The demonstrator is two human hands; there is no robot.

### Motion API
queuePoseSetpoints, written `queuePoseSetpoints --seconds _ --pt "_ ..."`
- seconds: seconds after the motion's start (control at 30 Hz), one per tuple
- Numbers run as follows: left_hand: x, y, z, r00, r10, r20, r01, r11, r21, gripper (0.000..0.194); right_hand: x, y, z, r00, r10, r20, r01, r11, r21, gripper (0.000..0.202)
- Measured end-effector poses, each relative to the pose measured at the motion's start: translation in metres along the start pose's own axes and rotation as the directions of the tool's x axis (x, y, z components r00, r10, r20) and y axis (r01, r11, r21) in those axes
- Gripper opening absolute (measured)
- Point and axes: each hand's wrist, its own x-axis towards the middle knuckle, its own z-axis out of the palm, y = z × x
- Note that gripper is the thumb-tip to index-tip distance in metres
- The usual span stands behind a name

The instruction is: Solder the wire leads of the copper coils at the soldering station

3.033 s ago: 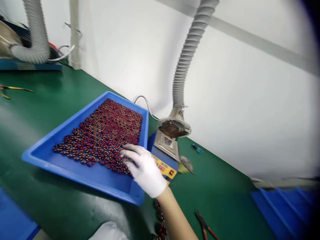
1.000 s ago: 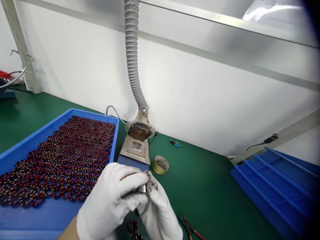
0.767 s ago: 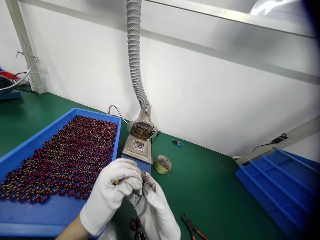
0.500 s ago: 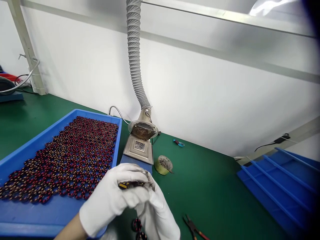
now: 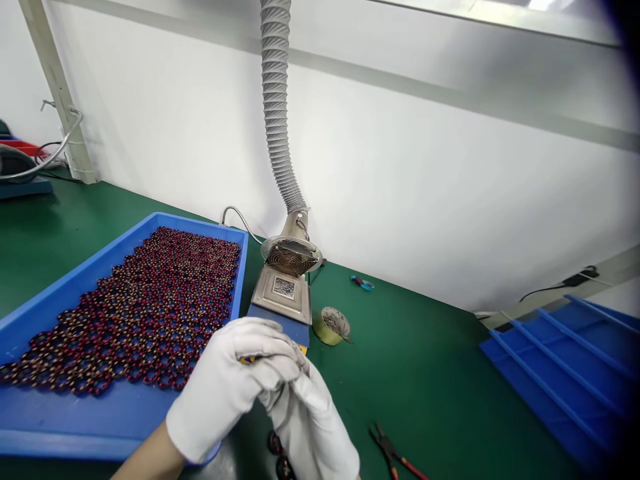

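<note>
One yellow-marked item (image 5: 247, 360) now barely shows, gripped by the left hand (image 5: 215, 390); the right (image 5: 323, 427) meets it, its grasp unclear. Rings (image 5: 150, 313) lie in the left tray (image 5: 100, 420), beads (image 5: 284, 467) near.

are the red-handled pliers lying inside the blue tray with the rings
No, the pliers lie on the green table, right of the gloved hands.

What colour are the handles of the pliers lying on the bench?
The pliers' handles are red-orange, showing best in the current head view.
</note>
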Motion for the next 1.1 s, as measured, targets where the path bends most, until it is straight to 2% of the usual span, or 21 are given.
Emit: queuePoseSetpoints --seconds 0.1,0.2,0.23,0.3,0.37,0.43,0.5,0.57,0.63,0.73,0.83,0.87,0.9,1.0,1.03,1.1 --pt "-0.001 -0.002 -0.002 0.991 -0.043 -0.126 0.035 0.997 -0.068 0.016 0.001 -0.001 -0.001 0.997 0.05 0.064 -0.054 0.997 0.055 0.024" --pt "-0.004 0.0 -0.007 0.956 -0.126 -0.266 0.106 0.99 -0.088 0.012 0.001 -0.004 -0.007 0.99 0.088 0.108 -0.098 0.991 0.092 0.012" --pt "-0.004 0.002 -0.008 0.959 -0.121 -0.256 0.115 0.993 -0.037 0.011 0.0 -0.004 -0.009 0.991 0.083 0.105 -0.094 0.991 0.098 0.011" --pt "-0.004 0.004 -0.006 0.991 -0.057 -0.123 0.074 0.987 0.144 0.029 -0.002 -0.004 -0.013 0.995 0.063 0.081 -0.071 0.993 0.096 0.012" --pt "-0.003 0.005 -0.001 0.999 0.026 0.02 -0.031 0.956 0.292 0.041 -0.004 -0.004 -0.015 0.997 0.042 0.062 -0.048 0.994 0.093 0.012" --pt "-0.003 0.003 0.003 0.99 0.113 0.088 -0.136 0.934 0.332 0.037 -0.005 -0.003 -0.015 0.998 0.035 0.048 -0.039 0.996 0.083 0.01" --pt "-0.002 0.0 0.004 0.985 0.15 0.084 -0.168 0.941 0.293 0.033 -0.006 -0.003 -0.013 0.999 0.024 0.025 -0.024 0.999 0.035 0.01" --pt "-0.002 -0.003 0.003 0.99 0.125 0.059 -0.134 0.975 0.178 0.027 -0.006 -0.002 -0.01 1.0 0.015 -0.005 -0.015 0.999 -0.038 0.014" --pt "-0.003 -0.007 0.002 0.999 0.048 0.022 -0.048 0.999 0.023 0.013 -0.005 -0.001 -0.008 1.0 0.002 -0.021 -0.004 0.996 -0.094 0.021" --pt "-0.003 -0.007 0.0 0.994 -0.092 -0.066 0.079 0.981 -0.177 0.014 -0.004 0.0 -0.008 0.999 0.011 -0.039 -0.016 0.992 -0.124 0.034" --pt "-0.002 0.001 -0.004 0.951 -0.217 -0.22 0.138 0.935 -0.328 0.01 -0.005 -0.003 -0.011 0.998 0.042 -0.047 -0.047 0.993 -0.107 0.034" --pt "-0.001 0.005 -0.005 0.94 -0.256 -0.226 0.173 0.927 -0.333 0.008 -0.005 -0.004 -0.012 0.998 0.047 -0.038 -0.05 0.994 -0.095 0.032" --pt "0.0 0.008 -0.006 0.936 -0.293 -0.194 0.225 0.924 -0.31 0.006 -0.006 -0.005 -0.012 0.999 0.043 -0.028 -0.045 0.995 -0.084 0.03" --pt "0.002 0.013 -0.004 0.939 -0.344 0.022 0.342 0.925 -0.164 0.018 -0.006 -0.007 -0.012 1.0 0.013 -0.007 -0.013 0.996 -0.091 0.028" --pt "0.001 0.012 -0.002 0.94 -0.334 0.062 0.34 0.925 -0.172 0.018 -0.006 -0.007 -0.012 1.0 -0.001 -0.008 0.0 0.994 -0.111 0.029" --pt "-0.002 0.008 0.004 0.956 -0.289 0.05 0.291 0.914 -0.282 0.017 -0.005 -0.007 -0.012 0.999 -0.034 -0.019 0.031 0.985 -0.167 0.032"
